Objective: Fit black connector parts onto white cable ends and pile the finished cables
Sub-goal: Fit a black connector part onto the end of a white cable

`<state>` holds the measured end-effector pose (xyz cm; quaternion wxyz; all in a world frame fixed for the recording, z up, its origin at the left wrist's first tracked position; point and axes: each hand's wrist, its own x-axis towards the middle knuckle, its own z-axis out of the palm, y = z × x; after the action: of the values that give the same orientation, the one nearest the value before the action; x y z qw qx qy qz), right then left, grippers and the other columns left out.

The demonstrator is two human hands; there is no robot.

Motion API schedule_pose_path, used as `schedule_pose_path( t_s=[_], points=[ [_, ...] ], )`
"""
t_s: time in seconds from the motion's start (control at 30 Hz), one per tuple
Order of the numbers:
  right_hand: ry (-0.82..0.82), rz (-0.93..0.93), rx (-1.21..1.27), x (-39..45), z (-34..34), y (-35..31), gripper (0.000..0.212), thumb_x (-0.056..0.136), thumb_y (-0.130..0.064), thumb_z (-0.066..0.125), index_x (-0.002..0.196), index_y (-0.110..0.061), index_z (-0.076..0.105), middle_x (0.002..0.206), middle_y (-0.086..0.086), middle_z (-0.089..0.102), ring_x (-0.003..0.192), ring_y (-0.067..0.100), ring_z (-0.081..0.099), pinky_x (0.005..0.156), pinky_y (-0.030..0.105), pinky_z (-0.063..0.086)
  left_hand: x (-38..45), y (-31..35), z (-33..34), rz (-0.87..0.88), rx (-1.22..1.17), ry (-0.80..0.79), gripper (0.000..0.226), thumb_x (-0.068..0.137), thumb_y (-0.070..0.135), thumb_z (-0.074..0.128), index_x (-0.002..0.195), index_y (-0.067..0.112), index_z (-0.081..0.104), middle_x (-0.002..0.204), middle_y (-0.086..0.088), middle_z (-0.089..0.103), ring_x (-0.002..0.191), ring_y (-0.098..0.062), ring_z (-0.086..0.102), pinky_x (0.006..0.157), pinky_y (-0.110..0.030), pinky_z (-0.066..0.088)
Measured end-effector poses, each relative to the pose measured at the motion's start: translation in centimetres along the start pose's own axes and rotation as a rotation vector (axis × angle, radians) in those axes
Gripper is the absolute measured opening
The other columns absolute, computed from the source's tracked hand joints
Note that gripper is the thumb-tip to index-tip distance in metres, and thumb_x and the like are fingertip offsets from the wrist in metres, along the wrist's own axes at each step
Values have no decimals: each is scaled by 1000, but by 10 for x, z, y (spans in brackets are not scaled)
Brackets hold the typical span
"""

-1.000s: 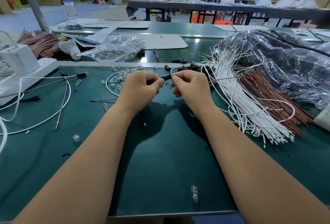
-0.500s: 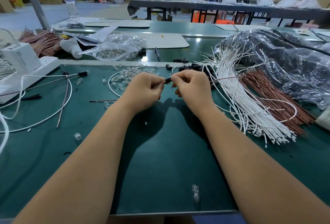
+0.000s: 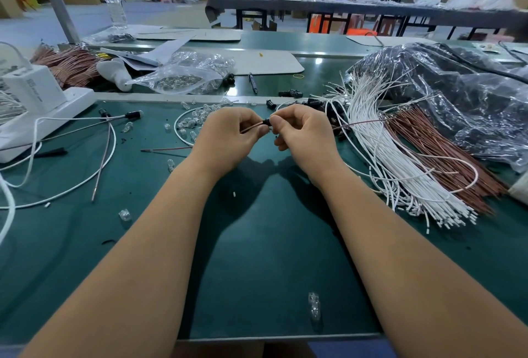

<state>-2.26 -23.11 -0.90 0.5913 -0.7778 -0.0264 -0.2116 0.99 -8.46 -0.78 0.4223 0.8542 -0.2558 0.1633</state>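
Step in hand: fitting. Black connector part (image 3: 267, 121) sits above the table (image 3: 271, 257), pinched by right hand (image 3: 303, 134); left hand (image 3: 225, 137) pinches the brownish wire (image 3: 251, 128) entering it. Next, probably: seat fully, then pile.

A green bench (image 3: 271, 272) carries a fanned bundle of white cables (image 3: 380, 163) with brown cables (image 3: 445, 157) beside it on the right. Clear bulbs (image 3: 194, 120) are scattered near the far edge. A white power strip (image 3: 43, 120) sits at left.
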Motion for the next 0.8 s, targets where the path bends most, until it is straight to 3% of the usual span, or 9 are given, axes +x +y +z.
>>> schedule_pose_path(
  t_s=[0.13, 0.33, 0.43, 0.53, 0.67, 0.73, 0.8],
  points=[
    [26, -17, -94, 0, 1, 1, 14, 92, -11, 62, 80, -17, 60, 67, -3, 60, 55, 8, 57, 60, 28, 51, -1, 1, 1, 7, 35, -1, 12, 88, 18, 68, 85, 8, 75, 76, -7, 66, 74, -26, 58, 70, -36, 47],
    [92, -119, -228, -1, 10, -2, 9, 93, -10, 60, 84, -11, 58, 75, -4, 56, 72, 14, 52, 67, 23, 39, -2, 4, 8, -73, 35, 11, 15, 89, 20, 67, 82, 8, 72, 74, -1, 56, 70, -18, 51, 65, -30, 38],
    [104, -139, -243, -1, 11, -2, 6, 92, -10, 62, 86, -8, 61, 76, -3, 58, 73, 13, 53, 69, 22, 42, -2, 3, 9, -92, 12, 27, 12, 89, 20, 68, 84, 10, 73, 83, -4, 54, 79, -18, 51, 66, -26, 33],
    [69, -134, -229, 0, 12, 2, 10, 92, -6, 59, 102, -7, 63, 82, -1, 60, 76, 16, 58, 73, 29, 48, -1, 0, 6, -116, -13, 123, 11, 89, 17, 66, 85, 9, 72, 90, -8, 54, 82, -17, 49, 69, -22, 31],
    [-120, -195, -426, 0, 12, 5, 45, 89, 5, 51, 130, -14, 55, 97, -3, 58, 73, 3, 49, 76, 28, 45, 2, -6, 2, -218, -150, 324, 18, 95, 20, 57, 86, 7, 66, 83, -10, 60, 70, -17, 47, 66, -28, 35],
    [-290, -241, -550, -2, 15, 4, 54, 88, 6, 48, 135, -21, 52, 118, -1, 58, 93, 9, 51, 89, 31, 45, 3, -9, 0, -260, -215, 378, 17, 97, 20, 52, 86, 12, 62, 71, 0, 55, 64, -16, 43, 63, -30, 34],
    [-398, -293, -733, -1, 18, 5, 48, 92, -3, 48, 135, -25, 53, 131, -2, 55, 115, 18, 46, 101, 35, 39, 4, -11, -1, -290, -249, 397, 17, 97, 21, 50, 86, 12, 60, 64, 5, 49, 57, -13, 40, 60, -30, 33]
  ],
)
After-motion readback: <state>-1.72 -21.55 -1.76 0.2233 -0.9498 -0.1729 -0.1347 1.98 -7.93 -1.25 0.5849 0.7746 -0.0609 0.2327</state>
